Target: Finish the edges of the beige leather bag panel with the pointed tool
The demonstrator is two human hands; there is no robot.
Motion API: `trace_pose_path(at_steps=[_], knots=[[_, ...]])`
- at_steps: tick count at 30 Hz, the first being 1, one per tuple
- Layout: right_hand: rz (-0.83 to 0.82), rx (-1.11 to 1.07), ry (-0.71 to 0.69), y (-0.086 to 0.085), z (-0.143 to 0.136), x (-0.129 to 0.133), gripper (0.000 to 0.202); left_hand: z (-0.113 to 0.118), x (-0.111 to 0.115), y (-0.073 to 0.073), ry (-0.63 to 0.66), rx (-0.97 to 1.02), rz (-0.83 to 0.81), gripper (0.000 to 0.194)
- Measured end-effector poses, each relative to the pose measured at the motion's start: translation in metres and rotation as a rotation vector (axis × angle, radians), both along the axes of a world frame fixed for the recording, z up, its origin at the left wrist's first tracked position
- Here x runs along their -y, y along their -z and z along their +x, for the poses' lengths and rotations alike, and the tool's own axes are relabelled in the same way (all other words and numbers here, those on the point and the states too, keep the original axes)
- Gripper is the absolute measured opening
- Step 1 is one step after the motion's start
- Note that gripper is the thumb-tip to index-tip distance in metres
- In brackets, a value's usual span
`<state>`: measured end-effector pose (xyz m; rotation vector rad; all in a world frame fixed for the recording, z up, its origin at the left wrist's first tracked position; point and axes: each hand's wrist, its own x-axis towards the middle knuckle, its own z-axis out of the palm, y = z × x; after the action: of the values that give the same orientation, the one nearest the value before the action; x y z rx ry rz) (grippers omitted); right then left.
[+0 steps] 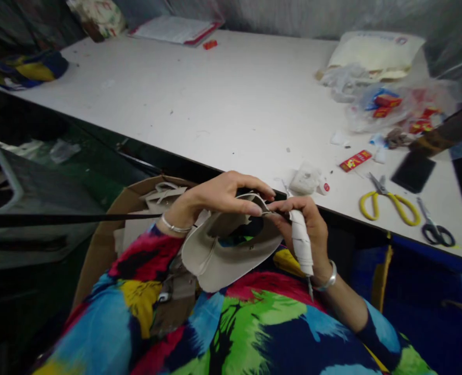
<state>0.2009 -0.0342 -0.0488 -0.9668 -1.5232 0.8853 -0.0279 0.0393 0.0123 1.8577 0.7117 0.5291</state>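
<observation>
A beige curved piece [223, 260], with an open loop at its top, hangs in front of my body near the table's front edge. My left hand [225, 195] is closed on its upper edge, thumb in front and fingers behind. My right hand [307, 224] pinches the same edge at the right with thumb and index finger. Against the right palm lies a tool wrapped in white material [301, 242], its thin metal tip pointing down. The spot between the fingertips is partly hidden.
A cardboard box [98, 245] of beige pieces stands at my left. On the white table [215, 104] are yellow-handled scissors [389, 203], black-handled scissors [436, 229], a dark phone [413, 172], a red packet [356, 160], plastic bags [398, 107] and a clipboard [176, 30].
</observation>
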Motion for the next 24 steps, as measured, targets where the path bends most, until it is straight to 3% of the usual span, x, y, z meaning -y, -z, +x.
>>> trace_pose_path(at_steps=[3, 8, 17, 21, 24], knots=[[0.103, 0.077, 0.091, 0.009, 0.003, -0.005, 0.023, 0.018, -0.007, 0.008, 0.023, -0.050, -0.009, 0.039], [0.159, 0.084, 0.220, 0.017, 0.003, -0.012, 0.024, 0.033, -0.004, 0.024, -0.106, -0.092, 0.022, 0.034], [0.127, 0.105, 0.262, 0.022, -0.003, -0.015, 0.022, 0.044, 0.000, 0.047, -0.257, -0.108, 0.047, 0.030], [0.093, 0.077, 0.268, 0.021, 0.000, -0.017, 0.020, 0.043, 0.003, 0.046, -0.337, -0.078, 0.014, 0.016], [0.051, -0.059, 0.289, 0.021, 0.011, -0.020, 0.023, 0.015, -0.002, 0.033, -0.407, -0.068, -0.073, 0.009]])
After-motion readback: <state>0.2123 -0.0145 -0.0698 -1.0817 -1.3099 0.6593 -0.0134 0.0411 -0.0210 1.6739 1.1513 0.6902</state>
